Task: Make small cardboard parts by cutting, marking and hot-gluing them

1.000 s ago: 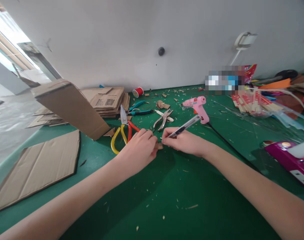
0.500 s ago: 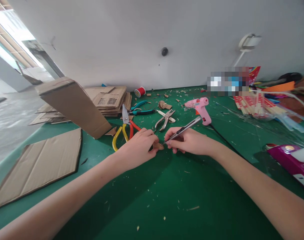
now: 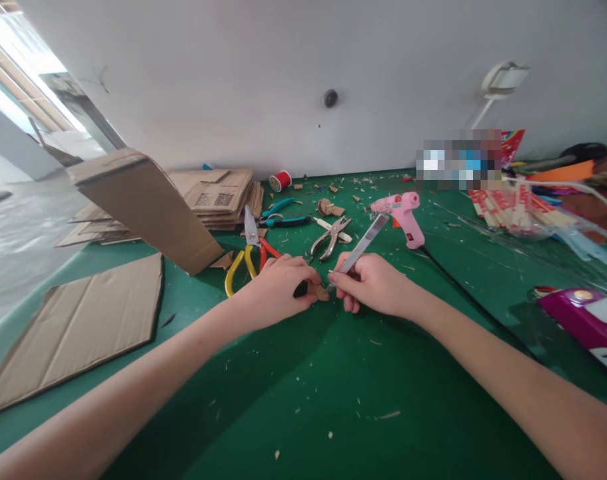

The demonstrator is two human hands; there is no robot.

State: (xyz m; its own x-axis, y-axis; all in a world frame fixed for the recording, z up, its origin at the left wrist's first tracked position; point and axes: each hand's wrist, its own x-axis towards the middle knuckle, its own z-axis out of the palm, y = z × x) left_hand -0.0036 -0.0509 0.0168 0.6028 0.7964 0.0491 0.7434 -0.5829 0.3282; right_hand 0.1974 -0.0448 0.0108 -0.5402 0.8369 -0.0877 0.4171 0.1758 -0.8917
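My left hand (image 3: 289, 285) is closed on a small piece of cardboard (image 3: 322, 293) against the green tabletop (image 3: 303, 387); the fingers cover much of the piece. In my right hand (image 3: 370, 283) a slim silver craft knife (image 3: 364, 244) is gripped like a pen, its tip down at the right end of the cardboard piece. Scissors with yellow and red handles (image 3: 242, 269) lie just beyond my left wrist. Behind the two hands rests a metal hole punch (image 3: 332, 237), and teal-handled pliers (image 3: 286, 221) are farther back.
A pink glue gun (image 3: 406, 217) with a black cord lies right of centre. Folded cardboard (image 3: 148, 207) stands at left, near a flat sheet (image 3: 83, 327) and a stack (image 3: 218, 197). A red thread spool (image 3: 280, 181) sits by the wall. At right is a purple device (image 3: 583, 320).
The craft knife has turned steeper, its rear end swinging left and up, and my right hand has rolled with it. My left hand stays on the cardboard piece. The view has shifted slightly.
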